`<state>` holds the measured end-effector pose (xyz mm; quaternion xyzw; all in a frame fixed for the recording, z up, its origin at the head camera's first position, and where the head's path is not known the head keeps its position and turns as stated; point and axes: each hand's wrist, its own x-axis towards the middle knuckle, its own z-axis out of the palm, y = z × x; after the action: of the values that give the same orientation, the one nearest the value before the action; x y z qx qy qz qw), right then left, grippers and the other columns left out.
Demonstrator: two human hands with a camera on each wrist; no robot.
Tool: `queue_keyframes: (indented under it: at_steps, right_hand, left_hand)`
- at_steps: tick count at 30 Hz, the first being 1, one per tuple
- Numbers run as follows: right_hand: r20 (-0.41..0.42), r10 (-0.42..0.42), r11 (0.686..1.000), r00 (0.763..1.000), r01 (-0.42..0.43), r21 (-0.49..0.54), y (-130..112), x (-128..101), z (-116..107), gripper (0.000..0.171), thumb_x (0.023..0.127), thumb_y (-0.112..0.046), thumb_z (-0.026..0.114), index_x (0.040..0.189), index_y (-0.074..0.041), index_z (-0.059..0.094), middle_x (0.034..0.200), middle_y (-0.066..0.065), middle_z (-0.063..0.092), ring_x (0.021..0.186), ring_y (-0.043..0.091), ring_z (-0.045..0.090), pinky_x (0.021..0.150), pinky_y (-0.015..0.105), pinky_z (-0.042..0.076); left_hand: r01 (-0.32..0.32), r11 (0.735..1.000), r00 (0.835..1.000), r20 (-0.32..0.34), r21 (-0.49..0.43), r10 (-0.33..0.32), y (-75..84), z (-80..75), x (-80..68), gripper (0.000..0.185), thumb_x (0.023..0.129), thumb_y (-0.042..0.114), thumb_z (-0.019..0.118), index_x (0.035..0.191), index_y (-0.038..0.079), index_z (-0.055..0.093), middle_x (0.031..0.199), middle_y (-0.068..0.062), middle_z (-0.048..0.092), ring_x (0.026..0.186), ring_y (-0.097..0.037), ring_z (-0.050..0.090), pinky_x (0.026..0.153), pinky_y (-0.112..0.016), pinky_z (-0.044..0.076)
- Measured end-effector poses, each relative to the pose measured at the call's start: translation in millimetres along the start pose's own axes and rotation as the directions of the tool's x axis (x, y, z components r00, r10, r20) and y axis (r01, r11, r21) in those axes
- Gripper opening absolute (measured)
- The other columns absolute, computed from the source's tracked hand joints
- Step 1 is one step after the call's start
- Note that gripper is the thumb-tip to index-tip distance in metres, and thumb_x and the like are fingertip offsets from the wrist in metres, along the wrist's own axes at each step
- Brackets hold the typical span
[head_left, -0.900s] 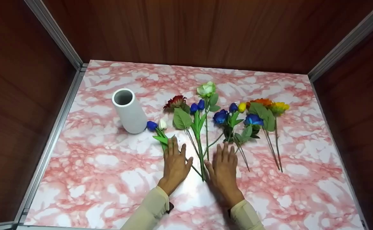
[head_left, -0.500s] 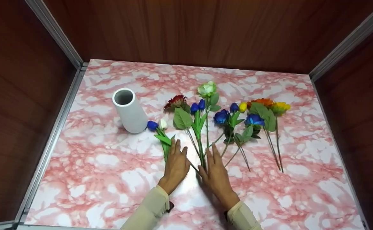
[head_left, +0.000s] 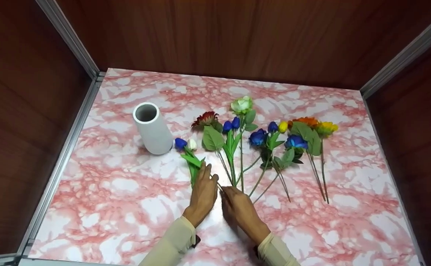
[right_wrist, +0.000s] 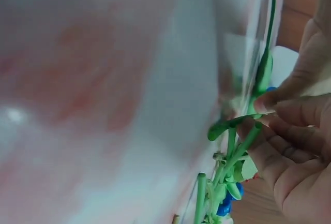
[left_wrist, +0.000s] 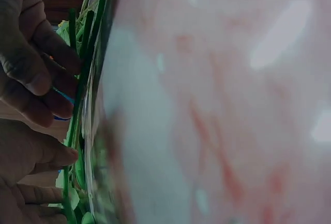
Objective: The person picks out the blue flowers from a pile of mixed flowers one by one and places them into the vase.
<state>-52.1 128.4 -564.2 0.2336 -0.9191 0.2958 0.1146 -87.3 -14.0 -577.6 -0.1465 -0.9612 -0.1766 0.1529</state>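
A blue and white tulip spray (head_left: 191, 159) lies right of the white vase (head_left: 153, 129) in the head view. My left hand (head_left: 202, 199) lies along its green stem, fingers mostly straight and touching it. The thumb and fingers of my right hand (head_left: 243, 207) pinch the lower end of this stem, which shows in the right wrist view as a green stem end (right_wrist: 220, 128). Both hands are close together. Just beyond them lie a blue tulip spray (head_left: 230, 140), a dark red flower (head_left: 206, 119) and a pale green flower (head_left: 242, 105). My right hand hides some of the stem ends.
Blue roses (head_left: 258, 137) and a blue and yellow tulip spray (head_left: 282, 127) lie right of centre. Farther right are an orange flower (head_left: 305, 121) and a yellow flower (head_left: 327, 128). Brown panels (head_left: 215, 37) enclose the pink marbled table (head_left: 126, 221) at back and sides.
My right hand has moved left and in toward the left hand, its straight fingers curling onto the tulip stem. My left hand has stayed nearly in place. The vase and other flowers lie as before.
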Motion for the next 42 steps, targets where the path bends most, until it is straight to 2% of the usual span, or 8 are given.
queue_keyframes:
  at_steps: [15,20,24,27,31,37,40,42]
  right_hand:
    - [-0.033,0.181,0.970,0.983,-0.173,0.169,3,8,-8,0.023,0.084,0.003,0.067,0.107,0.005,0.068,0.088,0.011,0.071,0.079,0.024,0.068,0.070,0.038,0.054]
    - [0.051,0.306,0.847,0.951,-0.296,0.441,-1,10,-11,0.023,0.088,0.003,0.064,0.110,0.009,0.064,0.083,0.012,0.072,0.070,0.022,0.069,0.064,0.031,0.055]
    - [0.121,0.348,0.706,0.930,-0.345,0.619,-6,10,-11,0.026,0.089,0.008,0.060,0.114,0.016,0.058,0.089,0.021,0.070,0.076,0.034,0.070,0.065,0.032,0.056]
    - [0.144,0.354,0.666,0.924,-0.357,0.655,-15,13,-17,0.026,0.089,0.012,0.057,0.115,0.019,0.056,0.090,0.027,0.068,0.079,0.043,0.067,0.068,0.038,0.056]
    - [0.158,0.337,0.646,0.928,-0.350,0.678,-35,18,-31,0.026,0.089,0.017,0.053,0.113,0.023,0.053,0.091,0.034,0.064,0.081,0.050,0.064,0.070,0.047,0.054]
    - [0.098,0.263,0.746,0.960,-0.266,0.611,-33,16,-23,0.025,0.087,0.014,0.058,0.113,0.016,0.059,0.090,0.026,0.068,0.077,0.040,0.068,0.067,0.042,0.056]
    - [0.054,0.218,0.804,0.974,-0.211,0.556,-24,13,-12,0.026,0.087,0.011,0.061,0.113,0.010,0.062,0.088,0.019,0.071,0.074,0.032,0.069,0.063,0.036,0.056]
    - [0.036,0.197,0.822,0.980,-0.186,0.538,-20,12,-8,0.026,0.087,0.009,0.063,0.112,0.006,0.064,0.087,0.015,0.072,0.072,0.028,0.069,0.061,0.032,0.056]
  left_hand:
    - [-0.220,0.964,0.960,-0.211,-0.150,0.186,-0.7,-14.6,5.6,0.008,0.083,0.008,0.070,0.091,0.008,0.071,0.133,-0.022,0.053,0.133,-0.039,0.039,0.103,-0.045,0.038]
    - [-0.236,0.953,0.933,-0.320,-0.191,0.167,-2.2,-15.3,5.3,0.020,0.078,0.006,0.077,0.097,0.006,0.071,0.135,-0.023,0.052,0.129,-0.039,0.043,0.103,-0.045,0.039]
    - [-0.152,0.922,0.934,-0.357,-0.355,0.016,-0.5,-19.1,4.9,0.026,0.081,0.005,0.075,0.106,0.002,0.068,0.138,-0.020,0.050,0.127,-0.034,0.048,0.099,-0.041,0.043]
    - [-0.017,0.840,0.935,-0.305,-0.543,-0.178,2.0,-25.1,7.2,0.035,0.085,0.008,0.073,0.117,0.000,0.063,0.133,-0.017,0.054,0.118,-0.031,0.055,0.091,-0.039,0.049]
    - [0.161,0.628,0.888,-0.166,-0.762,-0.429,1.8,-36.3,12.9,0.053,0.086,0.014,0.074,0.132,0.000,0.053,0.121,-0.015,0.062,0.100,-0.026,0.065,0.080,-0.037,0.054]
    - [0.208,0.338,0.825,-0.020,-0.918,-0.564,-5.1,-53.1,21.2,0.054,0.087,0.009,0.072,0.135,-0.002,0.051,0.102,-0.019,0.067,0.079,-0.029,0.068,0.068,-0.038,0.056]
    - [0.215,0.262,0.820,0.028,-0.941,-0.572,-3.0,-73.8,25.5,0.046,0.086,0.001,0.069,0.128,-0.009,0.053,0.092,-0.025,0.067,0.072,-0.039,0.067,0.061,-0.035,0.056]
    - [0.224,0.261,0.820,0.037,-0.939,-0.571,-0.4,-90.6,27.9,0.039,0.086,-0.002,0.068,0.121,-0.012,0.057,0.090,-0.028,0.067,0.071,-0.042,0.066,0.059,-0.034,0.056]
